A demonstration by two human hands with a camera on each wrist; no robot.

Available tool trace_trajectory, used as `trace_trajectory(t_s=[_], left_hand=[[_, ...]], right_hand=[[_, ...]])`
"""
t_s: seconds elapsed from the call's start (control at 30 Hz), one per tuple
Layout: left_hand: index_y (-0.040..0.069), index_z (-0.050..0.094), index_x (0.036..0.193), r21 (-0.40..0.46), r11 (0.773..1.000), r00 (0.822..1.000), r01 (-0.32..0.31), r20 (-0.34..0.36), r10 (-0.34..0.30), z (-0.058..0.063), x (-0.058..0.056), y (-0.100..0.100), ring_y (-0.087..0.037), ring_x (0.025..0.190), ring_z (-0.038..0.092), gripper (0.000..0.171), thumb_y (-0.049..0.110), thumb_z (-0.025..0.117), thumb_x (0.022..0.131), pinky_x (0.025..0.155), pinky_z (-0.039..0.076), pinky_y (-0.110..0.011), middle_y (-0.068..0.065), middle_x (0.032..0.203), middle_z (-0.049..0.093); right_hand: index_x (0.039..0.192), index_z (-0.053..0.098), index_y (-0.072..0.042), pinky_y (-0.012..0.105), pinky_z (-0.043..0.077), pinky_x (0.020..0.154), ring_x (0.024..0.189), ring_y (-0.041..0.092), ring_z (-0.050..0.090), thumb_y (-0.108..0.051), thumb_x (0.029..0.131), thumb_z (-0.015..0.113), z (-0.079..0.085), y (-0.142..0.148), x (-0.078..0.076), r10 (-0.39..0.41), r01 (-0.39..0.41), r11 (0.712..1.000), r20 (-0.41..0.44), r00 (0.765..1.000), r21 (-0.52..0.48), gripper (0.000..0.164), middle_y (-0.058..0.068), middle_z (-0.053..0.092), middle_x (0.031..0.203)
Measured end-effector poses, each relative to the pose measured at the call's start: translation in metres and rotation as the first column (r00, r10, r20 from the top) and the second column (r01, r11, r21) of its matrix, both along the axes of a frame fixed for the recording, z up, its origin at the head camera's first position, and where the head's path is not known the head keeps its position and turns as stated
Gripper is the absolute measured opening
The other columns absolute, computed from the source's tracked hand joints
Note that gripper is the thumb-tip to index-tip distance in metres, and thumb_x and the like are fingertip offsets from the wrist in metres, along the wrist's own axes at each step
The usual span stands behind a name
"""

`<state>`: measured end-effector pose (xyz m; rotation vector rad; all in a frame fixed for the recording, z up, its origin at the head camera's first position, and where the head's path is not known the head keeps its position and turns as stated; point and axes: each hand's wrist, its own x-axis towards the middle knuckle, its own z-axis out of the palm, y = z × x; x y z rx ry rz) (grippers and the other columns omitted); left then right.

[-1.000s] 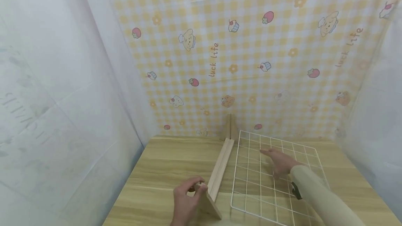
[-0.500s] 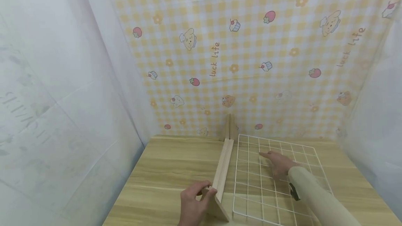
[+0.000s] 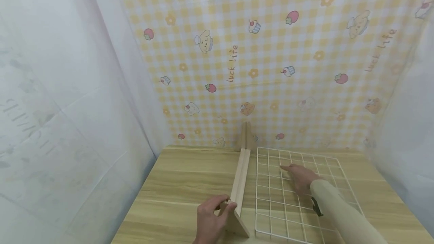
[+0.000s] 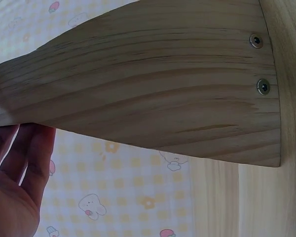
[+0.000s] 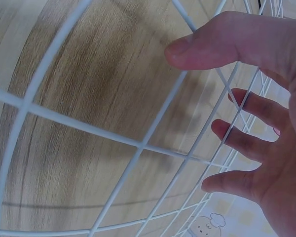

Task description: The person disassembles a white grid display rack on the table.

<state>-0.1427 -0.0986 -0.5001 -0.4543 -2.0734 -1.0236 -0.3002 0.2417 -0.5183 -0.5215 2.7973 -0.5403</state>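
Observation:
My left hand [image 3: 213,217] grips the narrow top of the near wooden end panel [image 3: 237,221] of a stand. In the left wrist view that panel [image 4: 153,84] tapers toward the fingers and has two metal screw heads near its wide end. A long wooden bar [image 3: 241,176] runs back from it to a matching far panel [image 3: 246,136]. To the right, a white wire grid [image 3: 271,200] slants over the table, held by my right hand [image 3: 303,176]. In the right wrist view the thumb lies across a wire, with the spread fingers on the far side of the mesh.
Wood-grain table [image 3: 183,176] lies under everything, its back edge meeting a yellow checked cloth [image 3: 257,48] with cartoon prints. White sheets hang along the left [image 3: 68,86] and right sides. The grid's left edge runs alongside the wooden bar.
The left hand has shifted the stand's near end to the right, straightening the bar. The grid has turned slightly and its back edge sits lower; the right hand has barely moved.

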Motion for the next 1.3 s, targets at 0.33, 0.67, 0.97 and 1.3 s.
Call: trace_trajectory(t_s=[0.33,0.67,0.97,1.3], left_hand=[[0.017,0.074,0.09,-0.009,1.0,1.0,0.01,-0.029,-0.01,0.002,-0.004,0.004,0.0,0.069,0.066,0.016,0.032,0.077,0.087,0.06,0.053,-0.013,0.002,0.083,0.078],[0.017,0.074,0.089,-0.016,1.0,1.0,-0.001,-0.021,0.0,0.001,-0.009,0.008,0.0,0.071,0.068,0.016,0.033,0.077,0.087,0.061,0.056,-0.016,0.004,0.082,0.077],[0.017,0.074,0.088,-0.024,1.0,1.0,-0.017,-0.003,0.017,0.002,-0.011,0.01,0.003,0.069,0.065,0.017,0.034,0.076,0.087,0.058,0.053,-0.014,0.006,0.079,0.076],[0.017,0.074,0.087,-0.014,1.0,0.999,-0.024,0.034,0.025,0.002,-0.012,0.012,0.003,0.071,0.066,0.019,0.036,0.075,0.088,0.059,0.055,-0.018,0.003,0.082,0.077]], right_hand=[[0.15,0.044,-0.013,0.026,0.05,0.05,0.1,0.031,0.062,0.024,0.057,0.071,-0.004,-0.001,-0.003,0.002,-0.002,1.0,-0.012,1.0,0.028,0.104,0.031,0.045,0.149],[0.148,0.047,-0.012,0.031,0.055,0.058,0.12,0.048,0.057,0.023,0.053,0.073,-0.012,-0.003,-0.012,0.031,-0.028,0.997,-0.048,0.998,0.077,0.105,0.029,0.05,0.145],[0.148,0.047,-0.013,0.028,0.053,0.057,0.113,0.039,0.062,0.024,0.057,0.069,-0.014,-0.005,-0.014,0.012,-0.009,0.997,-0.048,0.999,0.076,0.101,0.025,0.054,0.143],[0.148,0.048,-0.016,0.03,0.054,0.06,0.118,0.04,0.06,0.026,0.058,0.067,-0.018,-0.007,-0.019,-0.011,0.015,0.996,-0.043,0.999,0.083,0.101,0.019,0.055,0.143]])
